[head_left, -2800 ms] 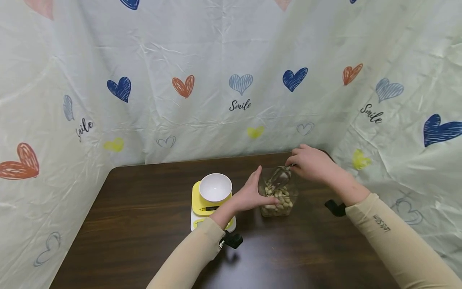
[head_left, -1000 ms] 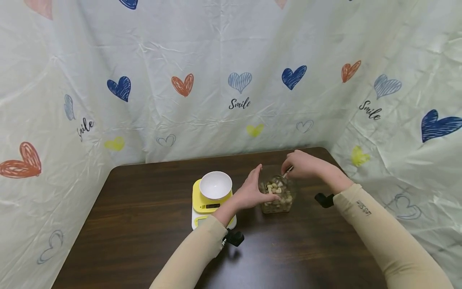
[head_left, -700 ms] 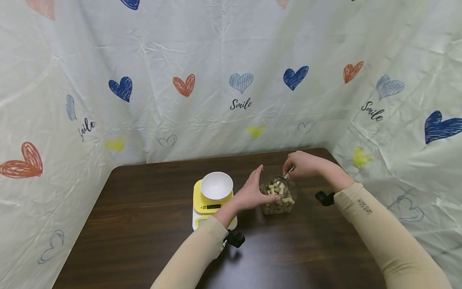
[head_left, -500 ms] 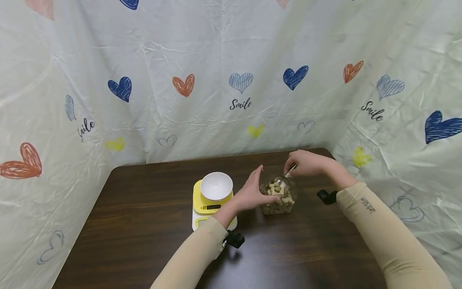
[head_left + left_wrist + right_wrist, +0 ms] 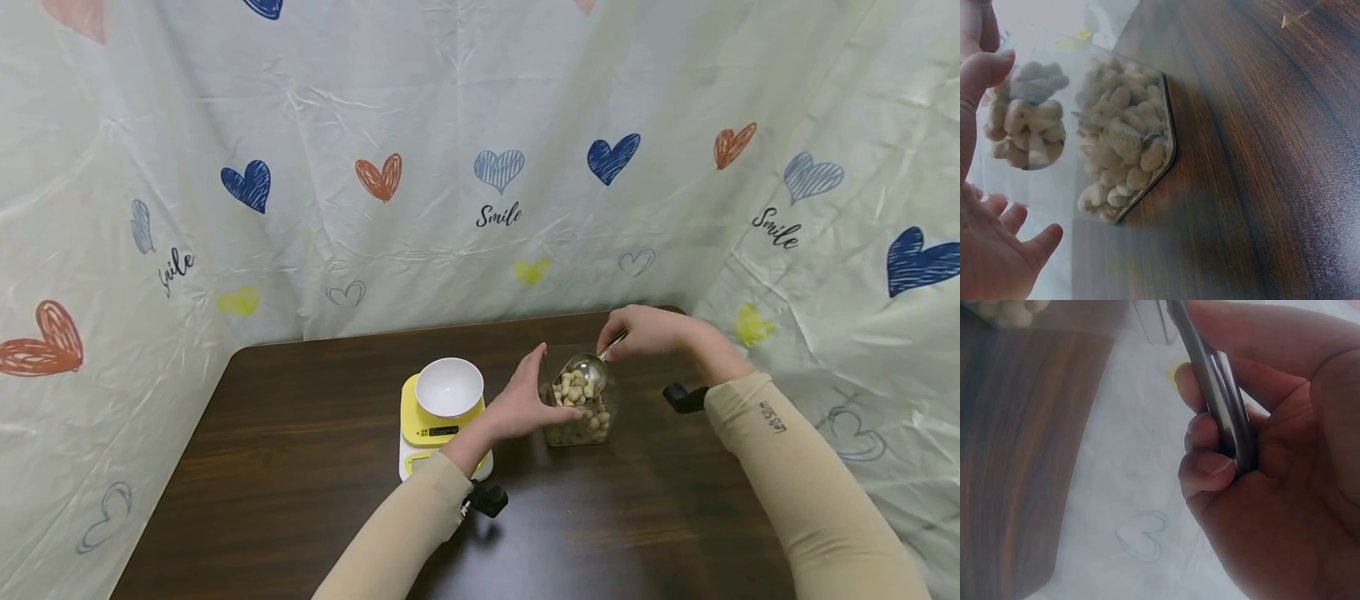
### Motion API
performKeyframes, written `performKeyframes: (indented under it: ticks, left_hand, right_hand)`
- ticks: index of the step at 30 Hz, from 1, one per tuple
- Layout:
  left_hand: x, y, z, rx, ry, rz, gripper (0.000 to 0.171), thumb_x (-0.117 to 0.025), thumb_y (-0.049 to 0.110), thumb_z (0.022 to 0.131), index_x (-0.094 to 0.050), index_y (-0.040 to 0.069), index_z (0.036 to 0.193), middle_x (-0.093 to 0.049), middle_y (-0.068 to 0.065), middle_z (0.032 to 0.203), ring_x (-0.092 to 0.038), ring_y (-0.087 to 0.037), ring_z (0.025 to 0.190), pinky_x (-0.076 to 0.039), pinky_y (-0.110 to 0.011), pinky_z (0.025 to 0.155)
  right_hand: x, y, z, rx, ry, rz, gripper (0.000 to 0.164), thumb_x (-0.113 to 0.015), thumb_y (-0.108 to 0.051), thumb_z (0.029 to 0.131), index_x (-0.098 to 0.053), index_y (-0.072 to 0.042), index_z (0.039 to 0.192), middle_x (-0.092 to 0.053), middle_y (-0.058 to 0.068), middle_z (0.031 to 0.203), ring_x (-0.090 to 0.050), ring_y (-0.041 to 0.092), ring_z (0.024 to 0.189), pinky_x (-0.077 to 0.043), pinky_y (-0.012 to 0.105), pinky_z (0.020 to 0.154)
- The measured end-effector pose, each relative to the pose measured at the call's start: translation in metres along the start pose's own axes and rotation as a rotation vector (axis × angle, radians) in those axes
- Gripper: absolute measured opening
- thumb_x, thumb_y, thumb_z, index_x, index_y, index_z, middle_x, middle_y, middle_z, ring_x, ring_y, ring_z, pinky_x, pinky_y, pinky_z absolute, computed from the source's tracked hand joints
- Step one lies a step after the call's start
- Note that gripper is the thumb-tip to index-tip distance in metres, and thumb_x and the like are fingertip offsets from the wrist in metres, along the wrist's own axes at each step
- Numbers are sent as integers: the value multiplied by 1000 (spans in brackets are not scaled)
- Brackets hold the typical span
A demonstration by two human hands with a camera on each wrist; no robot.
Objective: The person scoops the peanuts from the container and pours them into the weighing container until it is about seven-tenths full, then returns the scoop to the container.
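Observation:
A clear plastic container of unshelled peanuts stands on the table, right of centre in the head view. My left hand holds its left side, thumb across the front and fingers spread along the far side. My right hand grips the handle of a metal scoop, curled fingers on one side and thumb on the other. The scoop bowl lies within the container mouth and carries peanuts. Through the wall, the left wrist view shows these peanuts raised above the rest.
Left of the container, a white bowl sits on a yellow and white kitchen scale, whose lower part is partly behind my left wrist. The dark wooden table ends at a curtain printed with hearts, behind and on both sides.
The scoop, seen tilted down into the container earlier, has gone into the peanuts and come up loaded. My right hand has lately shifted slightly up and right. The left hand keeps its place.

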State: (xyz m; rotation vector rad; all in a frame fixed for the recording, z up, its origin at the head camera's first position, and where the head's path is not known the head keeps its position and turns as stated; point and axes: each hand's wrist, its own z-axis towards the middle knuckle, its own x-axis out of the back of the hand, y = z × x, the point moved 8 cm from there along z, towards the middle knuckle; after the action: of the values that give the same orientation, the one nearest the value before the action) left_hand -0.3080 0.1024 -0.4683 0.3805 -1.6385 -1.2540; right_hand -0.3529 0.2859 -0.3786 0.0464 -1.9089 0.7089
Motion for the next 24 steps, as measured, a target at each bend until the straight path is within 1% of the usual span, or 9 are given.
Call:
performKeyframes:
  ticks: [5, 9, 12, 17, 24]
  left_hand:
    - [-1, -1, 1, 7, -3, 5, 123, -84, 56, 78, -4, 26, 166, -20, 1, 167, -24, -15, 151, -32, -43, 116]
    - [-1, -1, 1, 6, -4, -3, 120, -85, 50, 80, -4, 26, 166, -20, 1, 167, -23, -16, 151, -32, -44, 116]
    - [-1, -1, 1, 2, -5, -3, 120, -85, 49, 81, -4, 26, 166, -20, 0, 167, -22, -16, 151, -31, -45, 116]
    - [-1, -1, 1, -3, 0, 7, 123, -86, 52, 78, -4, 24, 166, -21, 0, 167, -23, -15, 151, -32, -43, 116]
    - [-1, -3, 3, 0, -4, 2, 124, -85, 56, 77, -4, 25, 166, -20, 1, 167, -23, -14, 151, -31, -42, 117]
  right_hand:
    - [5, 3, -2, -7, 18, 27, 16, -74, -21, 92, -79, -18, 107, -66, 3, 114, -60, 20, 104, -51, 40, 85]
    - [8, 4, -2, -3, 41, 50, 16, -75, -21, 92, -79, -16, 107, -67, 4, 113, -62, 21, 102, -51, 41, 85]
    - [7, 6, -2, -6, 34, 76, 17, -75, -21, 93, -79, -14, 108, -69, 3, 112, -62, 20, 101, -51, 41, 84]
    - [2, 11, -1, -12, -2, 108, 20, -74, -23, 94, -77, -13, 111, -70, 1, 112, -63, 18, 100, -51, 40, 84]
    - [5, 11, -3, 0, 17, 114, 19, -75, -22, 94, -78, -13, 111, -70, 2, 111, -63, 18, 99, -51, 39, 84]
